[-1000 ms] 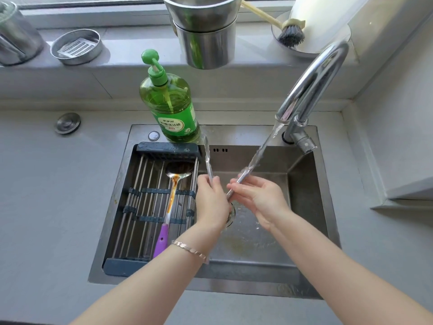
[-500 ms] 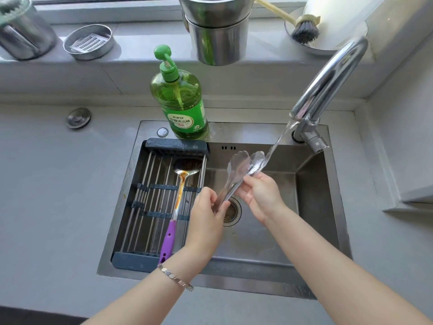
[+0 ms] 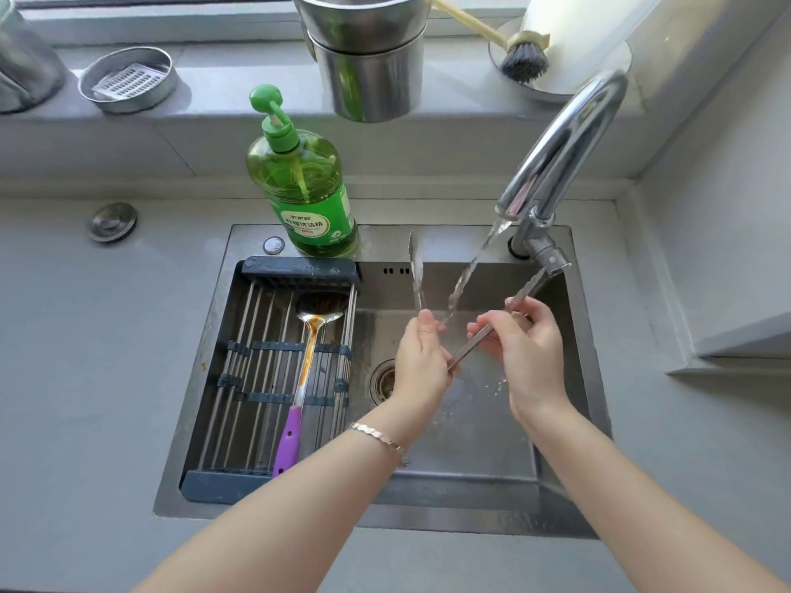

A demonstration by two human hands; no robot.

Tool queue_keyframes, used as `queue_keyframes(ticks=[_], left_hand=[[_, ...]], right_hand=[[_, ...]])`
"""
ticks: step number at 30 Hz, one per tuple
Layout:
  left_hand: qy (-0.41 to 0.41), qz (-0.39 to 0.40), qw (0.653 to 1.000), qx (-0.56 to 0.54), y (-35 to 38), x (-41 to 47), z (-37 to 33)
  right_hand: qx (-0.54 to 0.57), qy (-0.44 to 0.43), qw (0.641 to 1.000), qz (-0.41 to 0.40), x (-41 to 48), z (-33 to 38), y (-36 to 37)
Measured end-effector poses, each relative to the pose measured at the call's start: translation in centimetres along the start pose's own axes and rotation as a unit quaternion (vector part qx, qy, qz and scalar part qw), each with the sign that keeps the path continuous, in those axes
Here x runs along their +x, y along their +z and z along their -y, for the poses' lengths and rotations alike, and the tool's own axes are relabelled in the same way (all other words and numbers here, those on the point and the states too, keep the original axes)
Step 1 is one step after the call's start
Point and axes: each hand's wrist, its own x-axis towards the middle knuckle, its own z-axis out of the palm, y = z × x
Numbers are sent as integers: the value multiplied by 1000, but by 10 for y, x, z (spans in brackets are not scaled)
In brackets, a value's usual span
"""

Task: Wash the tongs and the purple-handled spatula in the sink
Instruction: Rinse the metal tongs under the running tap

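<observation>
Place: you are standing at the washing-up spot of a home kitchen.
Sink: a steel sink (image 3: 428, 522) set into a grey counter (image 3: 85, 357) fills the middle of your view.
Tap: a chrome tap (image 3: 565, 143) at upper right runs water into the basin.
Soap: a green dish-soap bottle (image 3: 304, 186) stands on the sink's back rim, upper centre.
Rack: a roll-up drying rack (image 3: 299, 267) spans the basin's left half.
Ledge: along the top edge, a window ledge (image 3: 239, 87) bears stacked steel pots (image 3: 368, 79), a dish brush (image 3: 524, 62) and a round steel dish (image 3: 128, 79).
</observation>
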Motion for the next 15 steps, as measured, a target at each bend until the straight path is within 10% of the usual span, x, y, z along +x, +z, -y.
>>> queue_keyframes(ticks=[15], left_hand=[[-102, -14, 994, -42, -17, 27, -5]], right_hand=[[-87, -34, 988, 121, 14, -4, 11]])
